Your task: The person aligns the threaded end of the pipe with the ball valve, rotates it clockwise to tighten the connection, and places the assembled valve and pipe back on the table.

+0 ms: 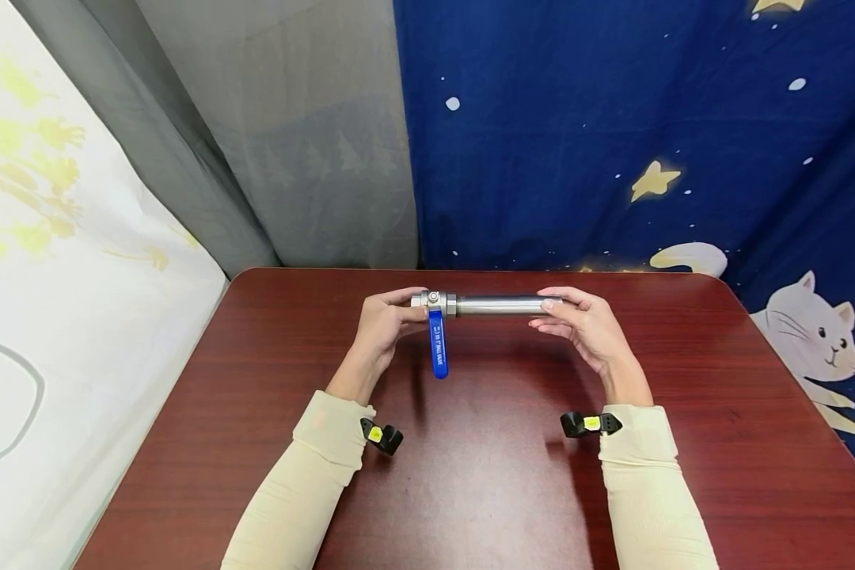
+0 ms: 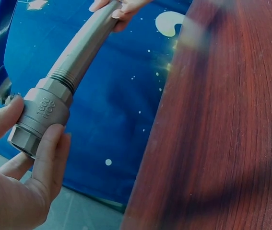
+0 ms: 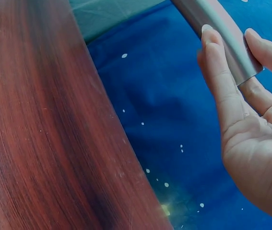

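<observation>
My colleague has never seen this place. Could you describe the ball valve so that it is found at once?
Over the far part of the reddish-brown wood-grain table, find the person's left hand. It grips the ball valve, joined to a metal pipe whose other end the right hand holds. Unlike the plain pipe, the valve bears a long blue lever handle.

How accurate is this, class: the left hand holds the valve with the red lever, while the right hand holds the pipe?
The lever is blue, not red, as the head view shows. The left hand does hold the valve, and the right hand the pipe.
</observation>
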A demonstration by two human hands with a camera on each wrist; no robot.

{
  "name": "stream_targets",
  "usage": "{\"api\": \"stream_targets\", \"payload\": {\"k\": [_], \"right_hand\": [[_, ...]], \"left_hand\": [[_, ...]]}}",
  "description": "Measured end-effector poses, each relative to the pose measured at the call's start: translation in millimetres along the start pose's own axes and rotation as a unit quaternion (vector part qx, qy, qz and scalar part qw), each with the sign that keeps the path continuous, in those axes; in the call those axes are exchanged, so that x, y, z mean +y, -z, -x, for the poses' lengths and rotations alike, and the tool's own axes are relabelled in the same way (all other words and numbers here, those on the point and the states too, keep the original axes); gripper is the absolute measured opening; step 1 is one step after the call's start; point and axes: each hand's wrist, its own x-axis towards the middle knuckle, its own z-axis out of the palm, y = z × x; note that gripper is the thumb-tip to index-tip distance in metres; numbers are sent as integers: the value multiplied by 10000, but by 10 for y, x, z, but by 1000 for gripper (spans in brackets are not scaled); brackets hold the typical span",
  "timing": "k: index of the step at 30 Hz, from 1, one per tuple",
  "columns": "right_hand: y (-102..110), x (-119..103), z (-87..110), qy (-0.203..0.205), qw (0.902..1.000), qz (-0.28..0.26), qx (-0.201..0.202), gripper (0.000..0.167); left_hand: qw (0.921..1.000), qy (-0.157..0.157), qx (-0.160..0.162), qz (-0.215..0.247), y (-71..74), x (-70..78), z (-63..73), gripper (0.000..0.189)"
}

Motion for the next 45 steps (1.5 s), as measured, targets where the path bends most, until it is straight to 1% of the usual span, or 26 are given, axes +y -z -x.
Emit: {"api": "stream_targets", "payload": {"k": [4,8,10,17,26,33,37,45], "right_hand": [[0,-4,-3,29,9999,-136,-58,30],[3,-7,-3,198,9989,-359,-231,43],[6,-2,-2,282,9983,-427,-280,45],[-2,14,-4,305,9985,-377,-242,30],[-15,25,-19,270,9988,-351,-207,25],[-33,37,-34,195,9996,-161,-161,23],[-50,27,-34,167,9998,-33,-98,25],[-44,27,-27,118,9997,-120,-157,30]], "left_hand": [[10000,9,9,-6,-3,2,-9,42],[10000,30,25,-10,-9,6,-13,40],[10000,39,21,1,-11,8,-10,40],[9999,40,36,98,-3,-7,1,42],[10000,18,18,65,32,-23,-18,40],[10000,10,11,52,62,-21,-35,40],[10000,16,32,39,71,-20,-32,40],[10000,24,53,77,64,-12,-21,40]]}}
